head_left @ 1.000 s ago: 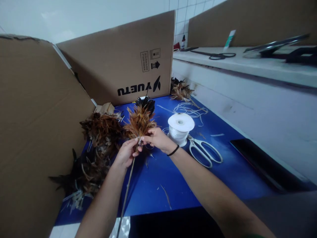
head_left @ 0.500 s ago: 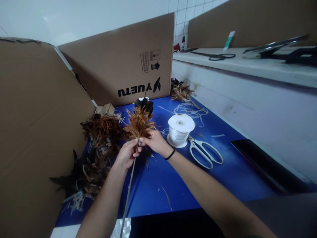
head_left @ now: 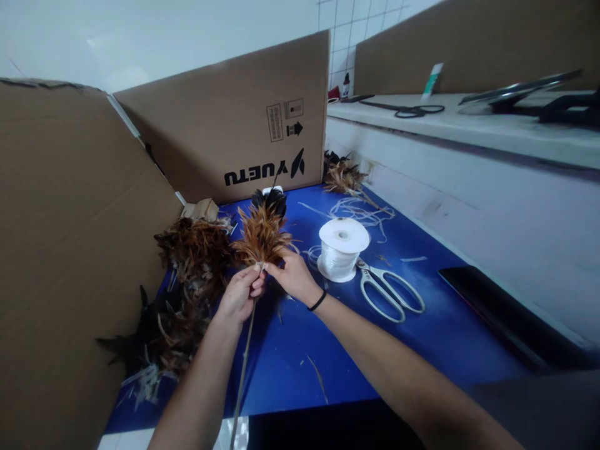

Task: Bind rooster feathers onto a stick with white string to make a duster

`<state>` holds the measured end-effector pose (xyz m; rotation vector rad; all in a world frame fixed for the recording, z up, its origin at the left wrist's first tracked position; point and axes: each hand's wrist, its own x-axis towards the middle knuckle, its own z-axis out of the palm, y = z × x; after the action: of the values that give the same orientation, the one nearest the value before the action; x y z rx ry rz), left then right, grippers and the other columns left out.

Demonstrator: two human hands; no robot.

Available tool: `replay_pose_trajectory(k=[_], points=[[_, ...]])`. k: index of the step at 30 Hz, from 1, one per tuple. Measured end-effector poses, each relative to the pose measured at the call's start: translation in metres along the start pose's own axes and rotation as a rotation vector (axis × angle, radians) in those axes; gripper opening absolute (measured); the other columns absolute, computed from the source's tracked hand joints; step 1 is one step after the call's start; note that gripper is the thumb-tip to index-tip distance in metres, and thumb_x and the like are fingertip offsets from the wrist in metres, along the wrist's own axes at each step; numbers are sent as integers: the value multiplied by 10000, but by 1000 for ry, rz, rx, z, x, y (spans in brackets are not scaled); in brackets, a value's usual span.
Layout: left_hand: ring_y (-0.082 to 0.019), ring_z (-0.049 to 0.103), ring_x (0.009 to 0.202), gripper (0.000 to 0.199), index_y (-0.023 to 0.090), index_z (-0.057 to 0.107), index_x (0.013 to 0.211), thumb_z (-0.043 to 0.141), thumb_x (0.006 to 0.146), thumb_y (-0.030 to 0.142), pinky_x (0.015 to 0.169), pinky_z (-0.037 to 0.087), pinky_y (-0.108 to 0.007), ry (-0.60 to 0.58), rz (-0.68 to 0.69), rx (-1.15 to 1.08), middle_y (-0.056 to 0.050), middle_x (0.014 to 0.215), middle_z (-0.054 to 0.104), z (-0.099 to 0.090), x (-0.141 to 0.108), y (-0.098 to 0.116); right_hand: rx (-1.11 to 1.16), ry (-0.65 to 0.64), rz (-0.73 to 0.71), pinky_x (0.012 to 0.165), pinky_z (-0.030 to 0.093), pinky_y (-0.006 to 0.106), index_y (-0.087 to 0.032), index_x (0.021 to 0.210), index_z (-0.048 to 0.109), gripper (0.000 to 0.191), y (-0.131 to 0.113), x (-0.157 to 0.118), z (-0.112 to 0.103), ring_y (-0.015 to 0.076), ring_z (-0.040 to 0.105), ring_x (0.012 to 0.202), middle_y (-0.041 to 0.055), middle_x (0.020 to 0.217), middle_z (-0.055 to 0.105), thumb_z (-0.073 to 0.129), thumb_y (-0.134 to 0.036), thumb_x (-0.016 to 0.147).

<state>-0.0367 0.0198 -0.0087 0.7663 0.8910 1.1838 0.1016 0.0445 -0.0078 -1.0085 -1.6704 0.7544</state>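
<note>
A feather duster (head_left: 262, 234), with brown feathers and black ones at its tip, points away from me. Its thin stick (head_left: 244, 362) runs down toward me past the table edge. My left hand (head_left: 241, 292) is closed around the stick just below the feathers. At the base of the feathers, my right hand (head_left: 293, 275) pinches with thumb and fingers; what exactly lies between its fingertips is too small to make out. Right of that hand stands a spool of white ribbon (head_left: 338, 262), with scissors (head_left: 391, 290) lying beside it.
Loose brown and black feathers (head_left: 187, 300) are heaped on the left of the blue table (head_left: 290, 381). Cardboard panels (head_left: 187, 137) stand behind and left. Another feather bundle (head_left: 344, 175) and tangled ribbon (head_left: 360, 210) lie at the back. A black object (head_left: 506, 315) rests along the right edge.
Both hands stay at the base of the feathers. My left fingers have closed in a little nearer the binding point, and the view has shifted slightly.
</note>
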Motion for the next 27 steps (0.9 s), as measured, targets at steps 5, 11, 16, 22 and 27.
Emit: replay_pose_trajectory(k=[5,11,16,22,27], points=[[5,258,412,244,81,566,643,750,643,242,353,197,-112,13,8,-18,52,511,399,-2,1,1,135,-19,78,850,434,351,-187,935,528,305,2,1,-1,191,576,917,51,950,622,661,-250,668],[10,296,437,181,68,564,672,710,675,176,348,195,-98,32,24,-81,-1,613,487,-1,0,5,516,-248,377,525,426,231,-195,925,443,284,6,-1,5,90,511,507,-47,661,559,583,-188,678],[7,310,444,149,76,554,697,691,685,133,357,205,-97,39,29,-144,3,622,474,1,-1,6,242,-120,210,556,383,221,-172,722,559,54,11,-1,7,92,483,559,-25,632,564,523,-211,732],[6,292,443,204,74,568,676,726,658,200,364,186,-118,61,80,-20,3,621,488,2,0,3,12,-55,163,565,368,224,-178,693,633,125,4,-3,5,108,511,563,-10,623,616,524,-218,736],[-4,271,426,238,87,573,641,725,659,270,376,182,-137,83,117,77,39,528,427,5,-2,3,-15,-32,178,486,308,214,-182,630,632,150,-7,-4,5,88,425,468,-37,504,528,542,-249,731]])
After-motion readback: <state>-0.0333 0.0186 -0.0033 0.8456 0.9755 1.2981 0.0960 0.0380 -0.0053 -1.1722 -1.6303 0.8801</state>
